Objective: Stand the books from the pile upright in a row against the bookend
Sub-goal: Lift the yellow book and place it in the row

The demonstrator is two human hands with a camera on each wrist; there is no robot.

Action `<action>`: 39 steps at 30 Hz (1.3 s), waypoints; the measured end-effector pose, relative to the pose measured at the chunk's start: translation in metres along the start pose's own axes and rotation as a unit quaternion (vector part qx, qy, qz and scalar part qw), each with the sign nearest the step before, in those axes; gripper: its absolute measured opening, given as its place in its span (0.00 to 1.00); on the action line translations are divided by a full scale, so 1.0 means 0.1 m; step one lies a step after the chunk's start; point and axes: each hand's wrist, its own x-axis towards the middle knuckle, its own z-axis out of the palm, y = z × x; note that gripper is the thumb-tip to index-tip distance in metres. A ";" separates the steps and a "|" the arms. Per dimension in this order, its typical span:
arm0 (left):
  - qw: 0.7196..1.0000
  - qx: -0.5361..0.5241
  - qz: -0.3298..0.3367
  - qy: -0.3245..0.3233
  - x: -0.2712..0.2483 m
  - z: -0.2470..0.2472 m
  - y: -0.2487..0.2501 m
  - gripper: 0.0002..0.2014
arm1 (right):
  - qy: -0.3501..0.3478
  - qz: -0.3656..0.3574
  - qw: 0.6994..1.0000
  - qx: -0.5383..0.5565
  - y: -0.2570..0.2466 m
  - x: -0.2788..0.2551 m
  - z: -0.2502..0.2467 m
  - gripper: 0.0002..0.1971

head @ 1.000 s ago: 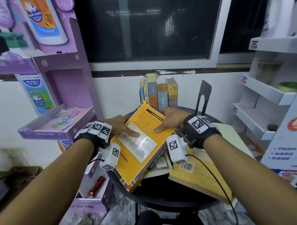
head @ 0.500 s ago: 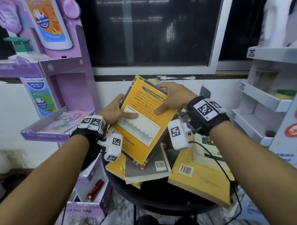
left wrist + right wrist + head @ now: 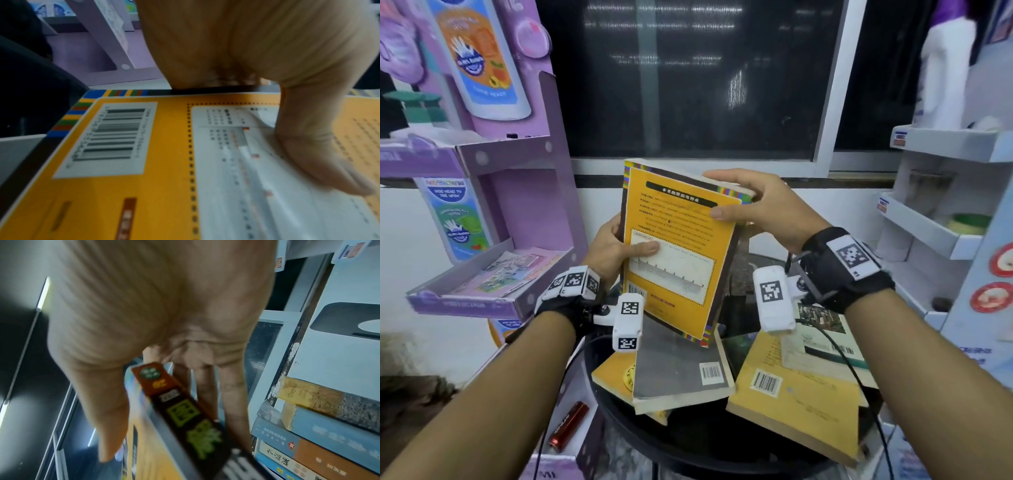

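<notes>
Both hands hold a yellow book nearly upright above the pile. My left hand grips its left edge, with the thumb flat on the back cover. My right hand pinches the top right corner; its wrist view shows the dark spine between thumb and fingers. Below lie a grey book, a yellow book and a white-green one. The standing row appears only in the right wrist view, beside a dark rounded plate that looks like the bookend.
The pile lies on a small round black table. A purple display shelf stands close on the left and a white shelf unit on the right. A red battery lies in a box below the table. A dark window is behind.
The yellow book has come up off the pile and tipped from lying flat to nearly upright. Both hands rose with it, and the right hand now holds its top corner.
</notes>
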 end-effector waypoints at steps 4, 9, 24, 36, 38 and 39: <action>0.999 -0.034 -0.004 0.005 0.02 -0.01 -0.05 0.52 | -0.014 -0.015 1.000 -0.019 -0.07 -0.02 0.01 0.31; 0.999 -0.021 -0.019 -0.042 0.07 0.10 0.01 0.51 | 0.000 0.001 0.997 -0.079 -0.15 0.05 -0.04 0.29; 0.967 0.224 -0.010 -0.119 0.50 0.81 0.07 0.31 | 0.115 0.035 0.971 -0.206 -0.21 -0.08 -0.63 0.18; 0.916 0.396 0.056 -0.038 0.81 1.18 -0.04 0.25 | 0.188 0.077 0.932 -0.300 -0.17 0.02 -1.07 0.25; 0.908 0.413 0.059 -0.044 0.88 1.23 -0.08 0.26 | 0.194 0.084 0.928 -0.308 -0.10 0.07 -1.10 0.25; 0.904 0.421 0.059 -0.048 0.92 1.25 -0.10 0.27 | 0.196 0.087 0.926 -0.312 -0.07 0.10 -1.11 0.25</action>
